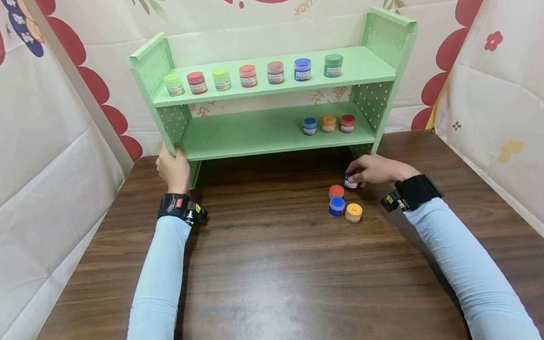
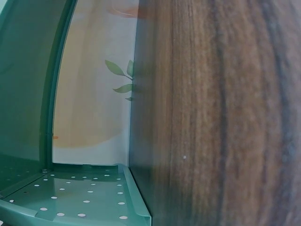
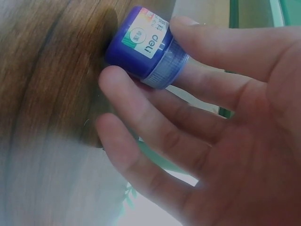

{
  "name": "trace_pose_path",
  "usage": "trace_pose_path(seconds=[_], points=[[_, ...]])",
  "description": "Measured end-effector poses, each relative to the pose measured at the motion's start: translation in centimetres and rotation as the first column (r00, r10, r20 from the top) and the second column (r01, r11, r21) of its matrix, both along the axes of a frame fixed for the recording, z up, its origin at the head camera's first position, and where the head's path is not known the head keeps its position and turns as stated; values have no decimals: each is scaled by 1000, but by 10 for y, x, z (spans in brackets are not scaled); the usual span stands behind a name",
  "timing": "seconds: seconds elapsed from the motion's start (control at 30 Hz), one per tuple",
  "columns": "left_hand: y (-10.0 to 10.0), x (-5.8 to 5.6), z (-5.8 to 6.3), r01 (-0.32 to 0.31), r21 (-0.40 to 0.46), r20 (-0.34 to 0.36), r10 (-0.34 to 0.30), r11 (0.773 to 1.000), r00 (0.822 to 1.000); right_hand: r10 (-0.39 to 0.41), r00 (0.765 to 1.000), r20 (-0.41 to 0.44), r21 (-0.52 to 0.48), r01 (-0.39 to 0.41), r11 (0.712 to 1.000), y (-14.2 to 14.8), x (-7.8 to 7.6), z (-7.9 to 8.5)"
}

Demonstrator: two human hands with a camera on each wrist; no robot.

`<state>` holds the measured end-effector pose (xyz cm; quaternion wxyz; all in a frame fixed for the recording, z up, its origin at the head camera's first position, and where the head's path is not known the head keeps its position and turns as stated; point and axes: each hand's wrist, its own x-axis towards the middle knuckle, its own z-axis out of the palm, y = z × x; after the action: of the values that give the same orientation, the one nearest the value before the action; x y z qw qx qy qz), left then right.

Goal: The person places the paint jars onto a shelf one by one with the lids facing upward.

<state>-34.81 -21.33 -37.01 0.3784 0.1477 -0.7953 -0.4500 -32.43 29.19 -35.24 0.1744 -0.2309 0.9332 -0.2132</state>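
My left hand [image 1: 174, 169] grips the front edge of the left side panel of a green two-tier shelf [image 1: 249, 120]. In the left wrist view the hand is out of sight; the perforated panel [image 2: 80, 193] shows at the bottom. With thumb and fingers my right hand [image 1: 380, 169] pinches a small purple paint jar [image 3: 146, 40] by its translucent cap, its labelled body close to the wooden table. Right beside that hand stand a red-lidded jar [image 1: 336, 191], a blue jar [image 1: 336, 206] and a yellow-orange jar [image 1: 353, 213].
Several paint jars in a row, among them a dark green one [image 1: 333, 65], stand on the upper tier. On the lower tier, at the right, are a blue jar [image 1: 309, 126], an orange jar [image 1: 329, 124] and a red jar [image 1: 347, 123]. Printed cloth [image 1: 510, 121] surrounds the table [image 1: 270, 275].
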Motion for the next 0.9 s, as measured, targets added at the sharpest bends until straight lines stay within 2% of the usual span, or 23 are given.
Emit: trace_pose_path(seconds=[0.9], points=[[1,0,0,-3,1,-1,3,1000,1000,10,997,-76,-16,-12,1000,-7,9,17]])
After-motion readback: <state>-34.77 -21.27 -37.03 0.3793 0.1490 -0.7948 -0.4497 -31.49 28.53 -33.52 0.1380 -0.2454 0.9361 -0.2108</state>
